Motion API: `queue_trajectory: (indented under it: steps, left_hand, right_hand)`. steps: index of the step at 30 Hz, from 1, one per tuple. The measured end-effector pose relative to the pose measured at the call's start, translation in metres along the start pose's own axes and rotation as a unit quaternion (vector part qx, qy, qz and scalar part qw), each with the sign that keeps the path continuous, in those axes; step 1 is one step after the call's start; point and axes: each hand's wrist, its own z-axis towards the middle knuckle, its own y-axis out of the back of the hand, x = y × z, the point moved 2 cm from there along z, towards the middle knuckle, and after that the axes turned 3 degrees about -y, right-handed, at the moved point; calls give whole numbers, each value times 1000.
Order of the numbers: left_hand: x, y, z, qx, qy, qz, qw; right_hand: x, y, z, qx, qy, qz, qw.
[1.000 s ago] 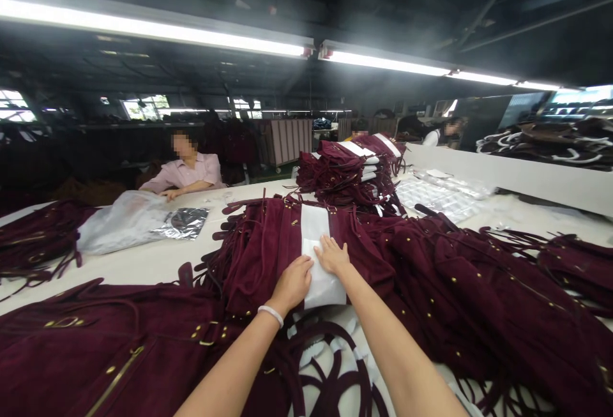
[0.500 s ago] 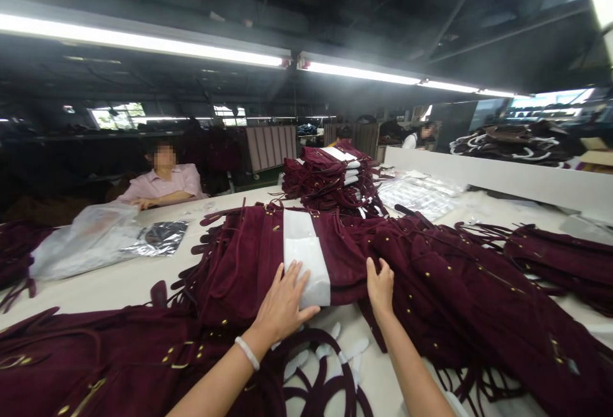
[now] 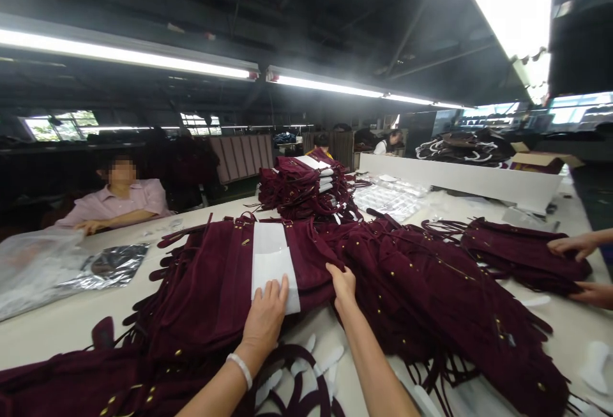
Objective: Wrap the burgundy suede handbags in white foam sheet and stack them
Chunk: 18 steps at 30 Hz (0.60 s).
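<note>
In front of me a burgundy suede handbag (image 3: pixel 220 276) lies flat on a stack of similar bags, with buckles and gold studs along its straps. A white paper band (image 3: pixel 269 248) wraps its middle. My left hand (image 3: pixel 266 311), a pale bracelet at its wrist, closes on the near edge, fingers bent over the lower part of the band and thumb out of sight. At the bag's right corner my right hand (image 3: pixel 341 284) pinches the edge. Burgundy handles (image 3: pixel 306 382) with white wrapping lie on the table just below my hands.
More burgundy bags (image 3: pixel 426 283) spread to the right, and a banded pile (image 3: pixel 304 187) stands behind. Clear plastic bags (image 3: pixel 390 197) lie beyond. A co-worker's hands (image 3: pixel 577 248) touch a bag at the far right. A person in pink (image 3: pixel 117 197) leans on the table at the left.
My view has turned right, bringing the co-worker's hands into sight. The spread fingers of my left hand have drawn together at the bag's near edge; my right hand has closed on its corner.
</note>
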Motion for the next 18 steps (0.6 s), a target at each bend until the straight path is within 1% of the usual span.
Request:
queue_trajectory:
  steps: [4, 6, 7, 8, 9, 10, 11, 12, 15, 17, 18]
  left_hand:
    - [12, 21, 8, -10, 42, -27, 999]
    - [22, 35, 16, 3, 69, -50, 996]
    - [28, 43, 21, 20, 90, -58, 994]
    - [35, 51, 28, 38, 115, -63, 991]
    - [41, 59, 36, 54, 140, -65, 987]
    - [48, 68, 45, 64, 160, -67, 983]
    - [55, 77, 55, 66, 174, -68, 980]
    - [62, 87, 66, 61, 182, -69, 979]
    - [82, 121, 99, 27, 190, -86, 978]
    - [96, 151, 118, -12, 211, -109, 971]
    - [103, 167, 126, -34, 222, -117, 968]
  right_hand:
    - [45, -17, 6, -44, 10, 37, 998]
    - [70, -25, 5, -41, 22, 84, 995]
    - [80, -28, 2, -19, 26, 130, 991]
    - [88, -30, -2, 17, 28, 190, 981]
    - [93, -31, -6, 61, 27, 255, 965]
    - [94, -31, -11, 106, 21, 311, 944]
    - [91, -30, -16, 144, 9, 344, 928]
    - [85, -29, -21, 170, -10, 355, 919]
    - [54, -30, -34, 216, -89, 319, 919]
    - [37, -36, -41, 248, -126, 293, 915]
    - [32, -40, -44, 264, -133, 286, 912]
